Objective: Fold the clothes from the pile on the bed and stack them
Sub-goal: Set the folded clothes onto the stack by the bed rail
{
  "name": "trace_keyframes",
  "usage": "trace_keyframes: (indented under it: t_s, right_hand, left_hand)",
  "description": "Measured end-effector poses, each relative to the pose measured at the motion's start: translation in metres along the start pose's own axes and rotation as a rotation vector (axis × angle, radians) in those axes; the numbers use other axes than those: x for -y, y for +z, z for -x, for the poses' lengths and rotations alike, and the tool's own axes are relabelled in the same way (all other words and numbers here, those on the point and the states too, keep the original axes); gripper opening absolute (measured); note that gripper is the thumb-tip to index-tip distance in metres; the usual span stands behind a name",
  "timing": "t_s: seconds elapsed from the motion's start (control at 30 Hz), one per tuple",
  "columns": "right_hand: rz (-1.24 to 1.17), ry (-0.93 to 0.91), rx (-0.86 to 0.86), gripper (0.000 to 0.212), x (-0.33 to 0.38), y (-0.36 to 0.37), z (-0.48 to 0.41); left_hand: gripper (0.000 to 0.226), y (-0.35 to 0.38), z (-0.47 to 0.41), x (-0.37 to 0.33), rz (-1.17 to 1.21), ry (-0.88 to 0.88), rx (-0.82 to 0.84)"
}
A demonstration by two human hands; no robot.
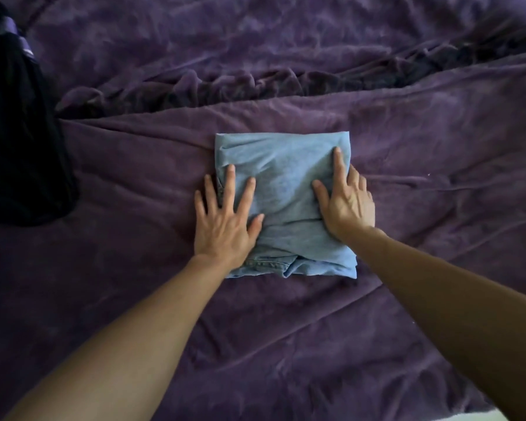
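Purple blanket-covered bed (pixel 407 299): folded blue garment (pixel 280 177) at centre, dark clothes pile (pixel 19 147) far left.

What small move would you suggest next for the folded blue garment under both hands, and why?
Probably slide the left hand and right hand under the blue garment and lift it aside: it already lies folded square, both hands pressing flat on it.

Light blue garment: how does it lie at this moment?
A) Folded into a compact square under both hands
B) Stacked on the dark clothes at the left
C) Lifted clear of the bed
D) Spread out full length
A: the light blue garment lies as a folded square on the purple bedspread, with the left hand and right hand pressing on it, fingers straight.
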State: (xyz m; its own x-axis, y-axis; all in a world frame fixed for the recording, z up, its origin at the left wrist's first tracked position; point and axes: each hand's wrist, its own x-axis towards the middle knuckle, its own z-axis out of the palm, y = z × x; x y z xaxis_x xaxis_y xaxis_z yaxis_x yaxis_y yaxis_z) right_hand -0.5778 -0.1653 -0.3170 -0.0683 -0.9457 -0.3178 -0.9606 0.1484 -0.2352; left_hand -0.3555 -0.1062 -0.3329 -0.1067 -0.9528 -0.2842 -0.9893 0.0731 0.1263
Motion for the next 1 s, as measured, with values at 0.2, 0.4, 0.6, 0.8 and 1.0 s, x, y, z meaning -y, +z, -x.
trace_keyframes:
  t_s: [0.2,0.4,0.6,0.8,1.0]
  right_hand:
    - [-0.09,-0.096,-0.064,0.096,0.005,-0.033,-0.04]
    - [-0.087,-0.07,0.302,0.104,0.03,-0.08,-0.082]
    - [0.021,-0.213,0.096,0.055,0.013,-0.123,0.007]
    - [0.1,-0.35,-0.012,0.037,-0.026,-0.163,0.123]
    - [0.064,-0.362,-0.111,0.03,-0.095,-0.224,0.219]
  left_hand:
    - [0.07,-0.041,-0.043,0.008,0.09,0.06,-0.248]
    - [0.087,-0.103,-0.108,0.012,0.077,0.04,0.208]
    - [0.028,-0.146,-0.048,-0.013,0.083,0.093,0.107]
    - [0.023,-0.191,0.044,-0.071,-0.055,0.218,-0.024]
    - [0.022,-0.241,0.114,-0.159,-0.111,0.327,-0.072]
